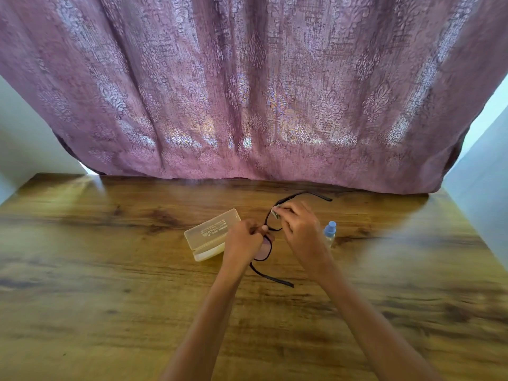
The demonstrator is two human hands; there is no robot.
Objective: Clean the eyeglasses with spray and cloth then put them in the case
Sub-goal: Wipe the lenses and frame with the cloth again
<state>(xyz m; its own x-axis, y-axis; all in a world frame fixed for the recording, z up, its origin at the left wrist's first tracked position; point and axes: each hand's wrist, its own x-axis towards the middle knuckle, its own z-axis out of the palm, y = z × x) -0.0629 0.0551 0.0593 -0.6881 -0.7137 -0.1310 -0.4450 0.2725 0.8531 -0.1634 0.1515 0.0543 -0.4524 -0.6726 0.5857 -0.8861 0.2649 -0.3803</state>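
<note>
Black-framed eyeglasses (266, 251) with both temples unfolded are held above the wooden table (110, 270). My left hand (243, 243) pinches the frame near the bridge. My right hand (295, 225) presses a small light cloth (275, 212) against the far lens, and most of the cloth is hidden under the fingers. A translucent yellowish case (210, 233) lies shut on the table just left of my left hand. A small clear spray bottle with a blue cap (330, 232) stands upright right behind my right wrist.
A purple patterned curtain (247, 92) hangs along the table's far edge. Pale walls flank it on both sides. Bare wood extends to the left, right and near side of the hands.
</note>
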